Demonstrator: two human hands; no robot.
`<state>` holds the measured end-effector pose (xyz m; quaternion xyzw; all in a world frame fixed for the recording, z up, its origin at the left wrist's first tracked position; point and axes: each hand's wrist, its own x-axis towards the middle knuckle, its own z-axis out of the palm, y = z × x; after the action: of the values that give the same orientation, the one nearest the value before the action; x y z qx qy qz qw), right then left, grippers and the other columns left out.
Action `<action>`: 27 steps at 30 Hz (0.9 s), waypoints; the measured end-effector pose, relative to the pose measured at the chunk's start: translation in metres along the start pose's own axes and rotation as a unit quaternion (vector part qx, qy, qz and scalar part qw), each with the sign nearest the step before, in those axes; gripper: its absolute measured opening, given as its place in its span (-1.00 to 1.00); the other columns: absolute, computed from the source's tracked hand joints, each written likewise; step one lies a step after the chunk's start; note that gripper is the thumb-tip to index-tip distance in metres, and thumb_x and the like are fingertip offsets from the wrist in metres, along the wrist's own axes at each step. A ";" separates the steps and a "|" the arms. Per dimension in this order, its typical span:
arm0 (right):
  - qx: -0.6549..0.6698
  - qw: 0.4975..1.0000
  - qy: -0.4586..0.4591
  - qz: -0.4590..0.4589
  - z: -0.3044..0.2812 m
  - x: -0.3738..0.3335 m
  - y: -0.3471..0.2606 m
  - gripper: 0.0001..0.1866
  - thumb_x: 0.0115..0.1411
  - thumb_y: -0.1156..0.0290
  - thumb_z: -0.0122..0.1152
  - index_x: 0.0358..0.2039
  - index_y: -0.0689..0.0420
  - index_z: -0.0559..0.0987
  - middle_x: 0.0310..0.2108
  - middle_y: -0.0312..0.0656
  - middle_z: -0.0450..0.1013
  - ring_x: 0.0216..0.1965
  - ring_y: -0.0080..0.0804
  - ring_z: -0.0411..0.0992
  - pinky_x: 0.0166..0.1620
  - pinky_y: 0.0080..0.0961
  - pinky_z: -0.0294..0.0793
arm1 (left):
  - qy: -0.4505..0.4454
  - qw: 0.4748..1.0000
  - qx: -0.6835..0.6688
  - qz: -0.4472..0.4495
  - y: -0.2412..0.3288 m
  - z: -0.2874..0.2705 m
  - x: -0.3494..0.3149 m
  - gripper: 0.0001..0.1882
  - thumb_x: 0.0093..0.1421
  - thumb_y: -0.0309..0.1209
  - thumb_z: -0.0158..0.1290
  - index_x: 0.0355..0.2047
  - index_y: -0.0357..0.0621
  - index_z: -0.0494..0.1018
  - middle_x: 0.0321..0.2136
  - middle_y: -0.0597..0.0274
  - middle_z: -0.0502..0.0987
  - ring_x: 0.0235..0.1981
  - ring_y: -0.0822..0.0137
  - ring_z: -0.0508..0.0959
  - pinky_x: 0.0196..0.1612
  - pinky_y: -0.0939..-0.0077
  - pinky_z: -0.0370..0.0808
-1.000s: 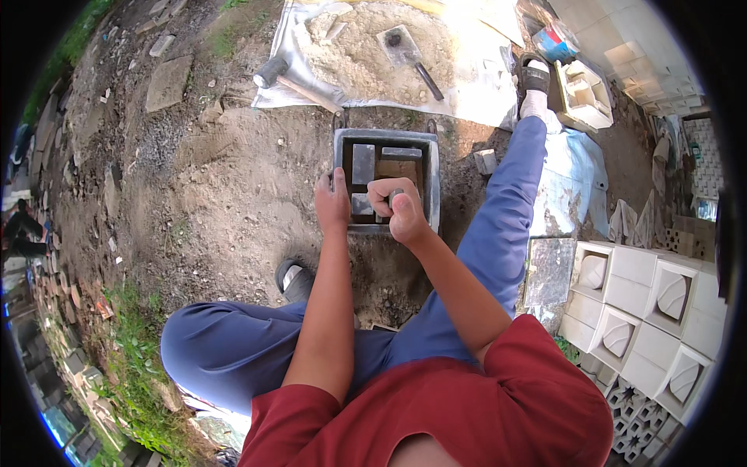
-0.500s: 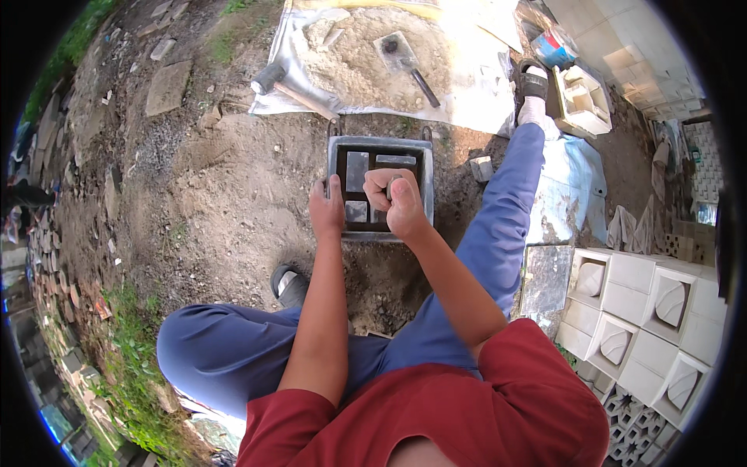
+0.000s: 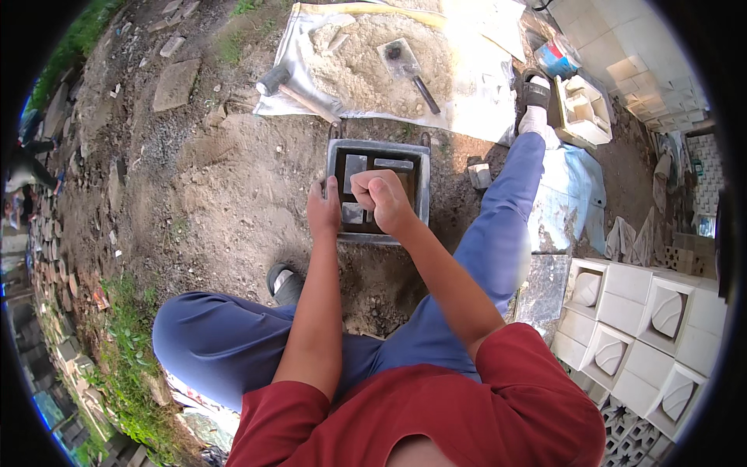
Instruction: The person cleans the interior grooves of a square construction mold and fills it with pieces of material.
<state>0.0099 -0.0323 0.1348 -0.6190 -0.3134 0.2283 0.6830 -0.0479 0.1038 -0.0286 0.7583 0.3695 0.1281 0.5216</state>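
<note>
On the dirt ground before me stands a square dark-grey metal mould with rectangular blocks inside, such as a grey block at its left. My left hand grips the mould's left wall, with the thumb and fingers near its upper edge. Over the mould's middle, my right hand is closed in a fist, thumb side up. What it holds, if anything, is hidden by the fingers. The fist covers part of the mould's inside.
Beyond the mould, a pale sheet carries a heap of sandy mix, a trowel and a mallet. A white container and bucket stand far right. White patterned blocks are stacked at right. A small block lies nearby.
My right fist has shifted slightly left over the mould, and the dark spot seen within its curled fingers no longer shows. My left hand stays on the mould's wall.
</note>
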 end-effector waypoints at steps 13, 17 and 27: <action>0.163 0.983 0.056 -0.069 -0.029 0.004 -0.071 -0.14 0.15 -0.63 -0.32 -0.71 0.00 0.11 -0.74 -0.43 -0.02 -0.71 -0.57 -0.10 -0.58 -0.51 -0.14 | 0.063 0.996 0.059 0.034 -0.008 0.000 0.000 -0.41 0.35 0.08 -0.03 -0.02 -0.27 0.53 -0.17 -0.18 0.63 -0.08 -0.12 0.62 -0.01 0.12 0.50; 0.210 0.967 0.067 -0.125 -0.061 -0.004 -0.108 -0.16 0.10 -0.64 -0.28 -0.72 -0.02 0.12 -0.73 -0.42 0.01 -0.71 -0.57 -0.10 -0.58 -0.51 -0.14 | 0.057 0.996 0.051 0.047 -0.001 0.002 -0.002 -0.36 0.34 0.09 -0.03 0.02 -0.31 0.51 -0.15 -0.22 0.62 -0.04 -0.14 0.60 0.03 0.13 0.49; 0.195 0.947 0.105 -0.234 -0.109 -0.038 -0.103 -0.22 0.20 -0.52 -0.29 -0.73 -0.02 0.11 -0.79 -0.40 0.01 -0.72 -0.53 -0.15 -0.58 -0.46 -0.18 | 0.094 0.953 0.168 0.235 0.019 -0.005 -0.028 -0.41 0.27 -0.18 0.11 0.19 -0.30 0.35 0.21 -0.25 0.38 0.27 -0.18 0.34 0.32 0.06 0.27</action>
<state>0.0527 -0.1490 0.2272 -0.4036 -0.3252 0.0527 0.8535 -0.0620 0.0848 -0.0043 0.8848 0.2441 0.2539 0.3051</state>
